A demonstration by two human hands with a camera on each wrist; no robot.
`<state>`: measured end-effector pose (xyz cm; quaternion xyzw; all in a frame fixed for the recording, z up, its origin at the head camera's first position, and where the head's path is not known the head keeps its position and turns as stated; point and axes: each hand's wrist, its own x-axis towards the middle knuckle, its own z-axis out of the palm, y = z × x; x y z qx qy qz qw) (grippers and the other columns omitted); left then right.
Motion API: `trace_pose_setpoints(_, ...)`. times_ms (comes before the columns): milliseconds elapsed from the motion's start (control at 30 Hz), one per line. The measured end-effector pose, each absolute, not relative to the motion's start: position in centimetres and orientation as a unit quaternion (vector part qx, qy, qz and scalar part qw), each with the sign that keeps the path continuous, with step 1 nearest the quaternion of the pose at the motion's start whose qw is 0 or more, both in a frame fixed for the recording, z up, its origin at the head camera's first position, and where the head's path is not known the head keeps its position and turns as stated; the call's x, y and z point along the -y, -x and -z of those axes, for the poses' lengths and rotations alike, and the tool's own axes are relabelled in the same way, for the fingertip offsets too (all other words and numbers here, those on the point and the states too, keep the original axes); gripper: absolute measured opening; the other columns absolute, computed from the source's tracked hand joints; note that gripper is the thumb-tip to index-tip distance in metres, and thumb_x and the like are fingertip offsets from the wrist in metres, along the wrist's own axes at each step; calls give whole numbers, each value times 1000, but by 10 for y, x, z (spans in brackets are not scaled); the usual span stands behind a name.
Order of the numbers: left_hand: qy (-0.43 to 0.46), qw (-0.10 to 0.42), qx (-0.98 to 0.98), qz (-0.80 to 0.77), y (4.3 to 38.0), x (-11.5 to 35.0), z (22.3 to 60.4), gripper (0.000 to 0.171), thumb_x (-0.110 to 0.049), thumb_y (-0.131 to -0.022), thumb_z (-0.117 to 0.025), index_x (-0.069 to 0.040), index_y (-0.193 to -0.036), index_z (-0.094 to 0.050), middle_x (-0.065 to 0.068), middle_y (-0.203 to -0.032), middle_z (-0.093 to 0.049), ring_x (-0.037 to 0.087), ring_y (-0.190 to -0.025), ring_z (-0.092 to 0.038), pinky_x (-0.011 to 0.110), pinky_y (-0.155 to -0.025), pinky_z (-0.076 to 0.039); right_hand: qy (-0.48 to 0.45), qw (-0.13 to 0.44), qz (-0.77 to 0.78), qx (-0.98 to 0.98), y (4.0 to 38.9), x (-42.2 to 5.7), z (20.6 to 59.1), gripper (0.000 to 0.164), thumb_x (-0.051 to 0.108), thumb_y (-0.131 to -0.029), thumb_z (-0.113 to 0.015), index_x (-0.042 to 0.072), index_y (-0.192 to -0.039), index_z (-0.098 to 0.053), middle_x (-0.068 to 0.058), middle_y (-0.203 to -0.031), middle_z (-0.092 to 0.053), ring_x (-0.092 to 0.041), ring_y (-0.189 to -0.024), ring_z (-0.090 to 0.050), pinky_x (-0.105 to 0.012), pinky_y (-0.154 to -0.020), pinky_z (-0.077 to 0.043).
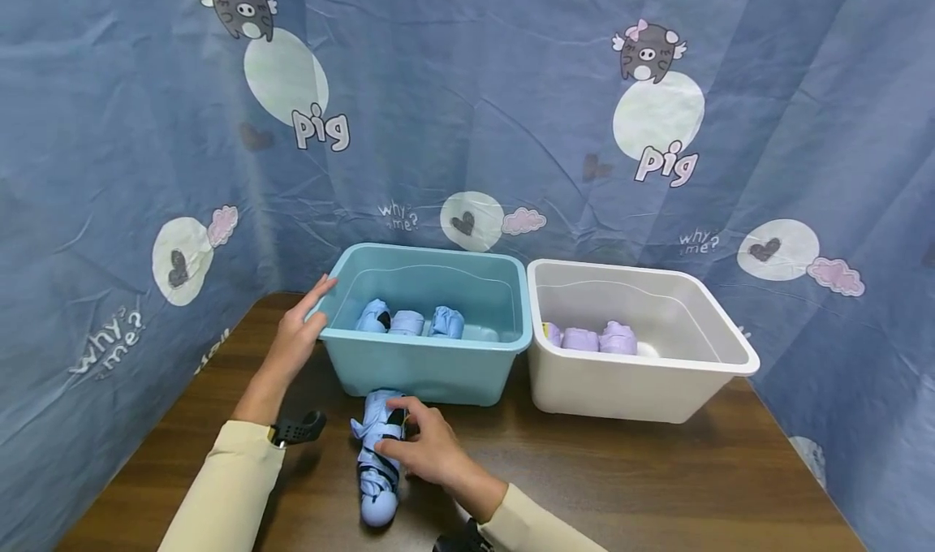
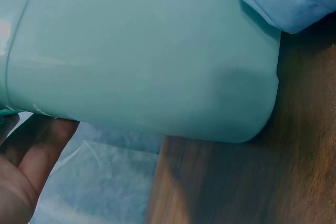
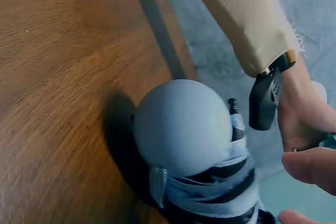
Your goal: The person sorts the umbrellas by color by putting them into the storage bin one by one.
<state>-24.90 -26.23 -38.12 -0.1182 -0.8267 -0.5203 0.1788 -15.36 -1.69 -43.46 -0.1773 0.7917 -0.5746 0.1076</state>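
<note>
A folded light-blue umbrella with dark bands lies on the wooden table, its rounded end toward the person. My right hand hovers at its right side, thumb and fingers spread apart over the upper part. Whether those fingertips touch the fabric is hard to tell. At the teal bin, my left hand rests against the left rim with extended fingers. In the left wrist view, its fingers lie along the outside of the bin wall.
Several rolled blue bundles sit inside the teal bin. A white bin stands beside it on the right, with rolled purple bundles in it. Behind both hangs a blue printed cloth.
</note>
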Motion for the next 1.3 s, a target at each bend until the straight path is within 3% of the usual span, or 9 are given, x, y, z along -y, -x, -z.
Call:
trace_pose_setpoints(100,120,176,827,521,249,263,383,57,-2,-92,-38,-12,-148,-41,6,-157,-26,32,-142,-24,57,-106,-26,157,119,601,-774,154,21,440,54,17,-79,-78,16,-130,-59,-10,-99,-56,-10,-50,-55,-29,-42,-51)
trace_pose_setpoints(233,120,174,826,522,249,262,382,57,-1,-92,-38,-12,-148,-41,5,-157,-25,32,-143,-23,56,-105,-26,141,105,601,-779,153,27,445,58,20,-77,-79,20,-131,-58,-8,-99,-52,-13,-61,-55,-28,-43,-50)
trace_pose_setpoints(400,115,164,825,529,237,257,368,57,1,-91,-36,-4,-147,-39,12,-157,-24,37,-143,-21,59,-106,-24,136,71,540,-828,150,34,447,67,32,-72,-83,25,-133,-57,-7,-104,-49,-17,-87,-49,-31,-68,-49)
trace_pose_setpoints(467,113,162,826,527,231,254,362,56,3,-90,-36,0,-146,-39,16,-156,-23,40,-142,-21,60,-106,-24,132,67,515,-845,148,37,448,71,38,-70,-84,27,-134,-55,-7,-105,-50,-18,-90,-49,-33,-75,-45)
trace_pose_setpoints(600,112,167,826,527,228,253,358,56,4,-90,-36,1,-145,-39,16,-156,-24,40,-142,-21,59,-106,-24,127,63,493,-858,146,41,448,77,43,-67,-85,28,-135,-52,-6,-105,-48,-18,-89,-50,-34,-76,-46)
trace_pose_setpoints(867,112,178,827,521,247,261,380,57,-2,-92,-36,-12,-148,-41,7,-157,-26,31,-142,-24,47,-108,-26,127,46,479,-867,148,37,449,74,36,-67,-85,26,-132,-53,-4,-105,-49,-17,-91,-49,-31,-77,-45)
trace_pose_setpoints(1000,115,181,824,525,248,261,384,58,-1,-91,-37,-12,-147,-42,8,-157,-27,30,-143,-24,44,-109,-25,138,45,481,-865,151,32,451,73,33,-66,-86,23,-131,-54,-4,-105,-51,-17,-93,-50,-31,-77,-44)
trace_pose_setpoints(1300,116,170,822,530,243,257,374,57,1,-90,-36,-5,-147,-40,11,-157,-24,33,-143,-20,56,-109,-22,150,43,496,-854,156,26,446,70,26,-65,-87,19,-127,-56,-8,-110,-58,-19,-95,-53,-32,-78,-45)
